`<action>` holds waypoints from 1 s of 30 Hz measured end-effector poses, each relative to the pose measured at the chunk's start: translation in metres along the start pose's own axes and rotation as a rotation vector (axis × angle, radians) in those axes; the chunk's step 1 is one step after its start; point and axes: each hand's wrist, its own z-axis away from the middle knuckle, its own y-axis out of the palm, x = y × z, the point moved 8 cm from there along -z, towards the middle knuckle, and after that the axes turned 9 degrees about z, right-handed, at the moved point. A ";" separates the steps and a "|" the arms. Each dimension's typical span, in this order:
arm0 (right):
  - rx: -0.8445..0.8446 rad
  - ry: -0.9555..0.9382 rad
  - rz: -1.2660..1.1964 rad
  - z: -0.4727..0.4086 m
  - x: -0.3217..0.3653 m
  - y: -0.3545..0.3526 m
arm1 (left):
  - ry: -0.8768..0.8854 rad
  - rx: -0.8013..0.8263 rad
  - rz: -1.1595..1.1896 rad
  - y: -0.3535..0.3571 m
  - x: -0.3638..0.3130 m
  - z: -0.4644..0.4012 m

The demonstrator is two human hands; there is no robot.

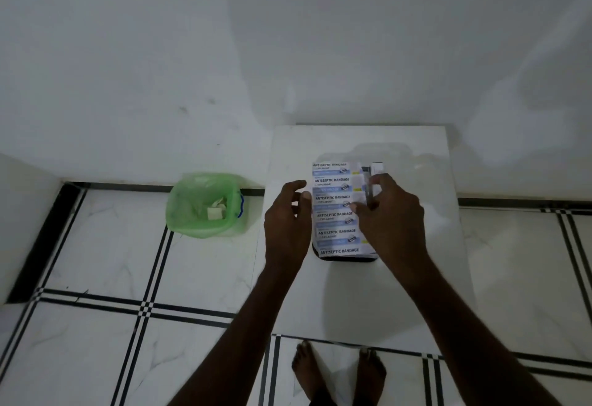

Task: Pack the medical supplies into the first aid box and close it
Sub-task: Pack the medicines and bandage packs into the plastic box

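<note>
Bandage strips [334,210], printed "ANTISEPTIC BANDAGE", lie stacked over a dark box [347,257] in the middle of the white table [416,277]. At the box's left edge the left hand [286,223] hovers open-fingered; the right hand [389,213] pinches something thin and dark over its right side.

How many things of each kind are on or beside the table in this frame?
Antiseptic bandage strip: 1, six printed labels showing
Dark box beneath it: 1
Slim dark item under the right hand: 1, kind unclear
Green-lined bin: 1
White table: 1
Total: 5
</note>
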 end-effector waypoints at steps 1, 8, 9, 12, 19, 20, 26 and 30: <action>-0.041 -0.021 0.025 0.003 0.002 -0.002 | 0.002 0.010 -0.004 0.000 0.001 0.000; -0.328 -0.086 0.122 0.018 -0.003 -0.022 | 0.211 0.081 -0.272 0.013 -0.012 0.004; -0.366 -0.052 0.094 0.017 -0.011 -0.024 | 0.217 0.093 -0.305 0.017 -0.012 0.003; -0.385 0.129 -0.033 0.005 -0.056 -0.014 | 0.187 0.094 -0.347 0.025 -0.014 -0.004; 0.170 0.157 0.068 -0.030 -0.106 0.060 | 0.035 0.097 -0.262 0.022 -0.006 -0.003; 0.190 0.125 0.107 -0.033 -0.104 0.063 | 0.008 0.137 -0.253 0.022 -0.003 -0.004; 0.215 0.079 0.123 -0.040 -0.104 0.063 | -0.013 0.261 -0.277 0.022 0.003 -0.010; 0.108 0.214 -0.096 -0.033 -0.113 0.037 | -0.039 0.228 -0.164 0.018 0.008 -0.014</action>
